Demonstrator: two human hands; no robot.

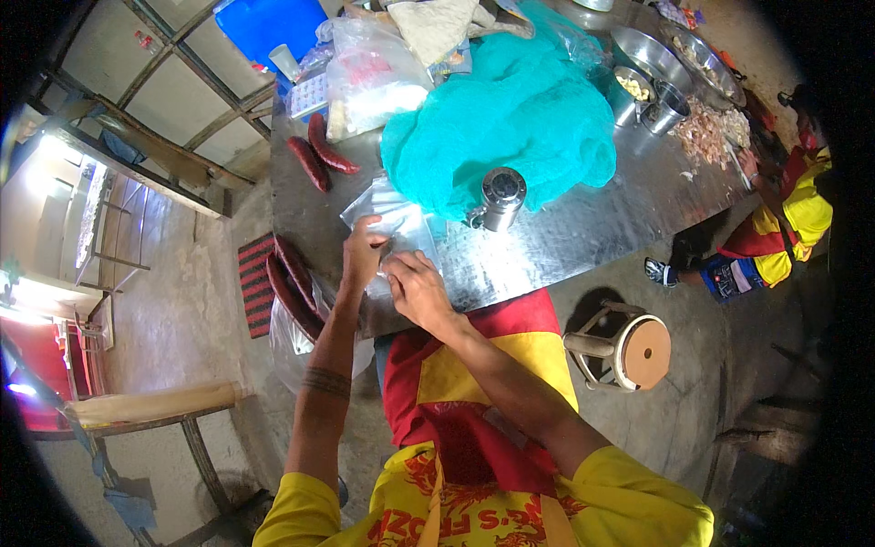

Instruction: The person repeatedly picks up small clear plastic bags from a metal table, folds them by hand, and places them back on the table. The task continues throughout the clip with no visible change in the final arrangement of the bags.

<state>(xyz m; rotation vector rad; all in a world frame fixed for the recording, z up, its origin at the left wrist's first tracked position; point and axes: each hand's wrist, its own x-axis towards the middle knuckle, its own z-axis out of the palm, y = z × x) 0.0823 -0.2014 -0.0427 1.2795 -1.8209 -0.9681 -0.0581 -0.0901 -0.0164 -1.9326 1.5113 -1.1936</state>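
Note:
Both hands are at clear plastic bags (391, 205) lying at the near left part of a metal table. My left hand (364, 249) grips the bags' left side, its thumb and fingers close together. My right hand (412, 284) pinches the plastic just to the right, fingers bent. Two dark red sausages (309, 163) lie on the table beyond my left hand. More long sausages (294, 294) rest at the left table edge, over a clear plastic bag. A shiny metal shaker with a handle (502, 198) stands right of the bags, against a teal mesh net (506, 123).
Filled plastic bags (372, 75) and a blue container (270, 34) are at the far left. Metal bowls (649, 55), metal cups (666, 106) and chopped food (707, 133) occupy the right end, where a co-worker's hand (748, 164) holds a knife. A round stool (646, 352) stands below.

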